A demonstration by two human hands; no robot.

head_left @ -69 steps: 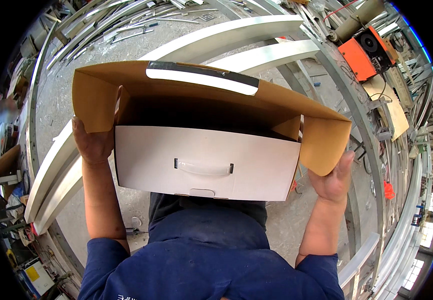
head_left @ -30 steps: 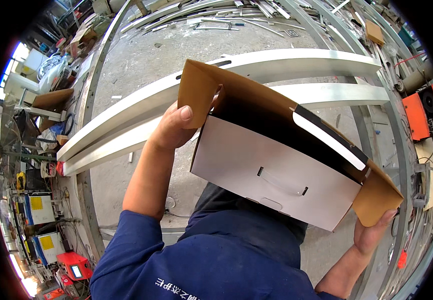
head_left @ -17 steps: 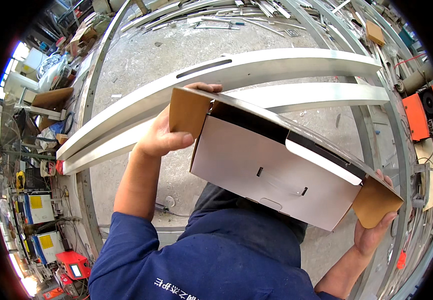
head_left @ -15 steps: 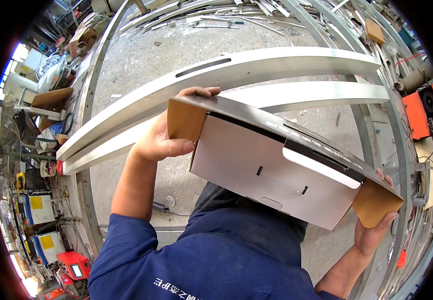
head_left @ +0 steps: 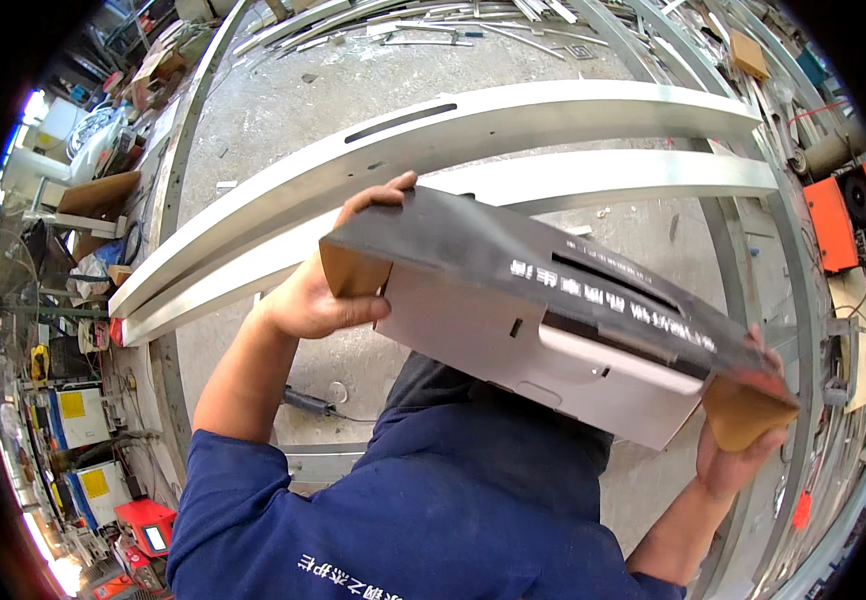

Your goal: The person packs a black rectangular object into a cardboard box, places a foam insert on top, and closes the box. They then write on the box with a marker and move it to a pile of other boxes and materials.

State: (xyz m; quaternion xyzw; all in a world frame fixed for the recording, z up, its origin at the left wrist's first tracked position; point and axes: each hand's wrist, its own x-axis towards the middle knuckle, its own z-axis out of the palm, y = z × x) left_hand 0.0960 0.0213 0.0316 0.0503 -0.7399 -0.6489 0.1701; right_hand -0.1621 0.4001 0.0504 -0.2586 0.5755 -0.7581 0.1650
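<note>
A person in a dark blue shirt (head_left: 443, 520) is standing over the bare concrete floor (head_left: 273, 150), holding a cardboard box (head_left: 513, 345) up in front of the waist. The box is slanting, its right end lying nearer than its left. The left hand (head_left: 305, 290) is clamping its grip on the left end, fingers bending over the dark lid (head_left: 473, 235), thumb pressing by the white front. The right hand (head_left: 728, 468) is gripping the right end, around a brown flap (head_left: 748, 412). A white tab (head_left: 618, 360) is hanging from the lid before the front.

Beyond the box, two long pale beams (head_left: 593, 105) are running from left to right above the floor. Metal strips (head_left: 403, 20) are lying scattered on the far side. A black tool (head_left: 305, 402) is resting near left on the floor, trailing a cord. An orange machine (head_left: 835, 225) is sitting far right; a red one (head_left: 143, 530) is standing near left among crowded equipment.
</note>
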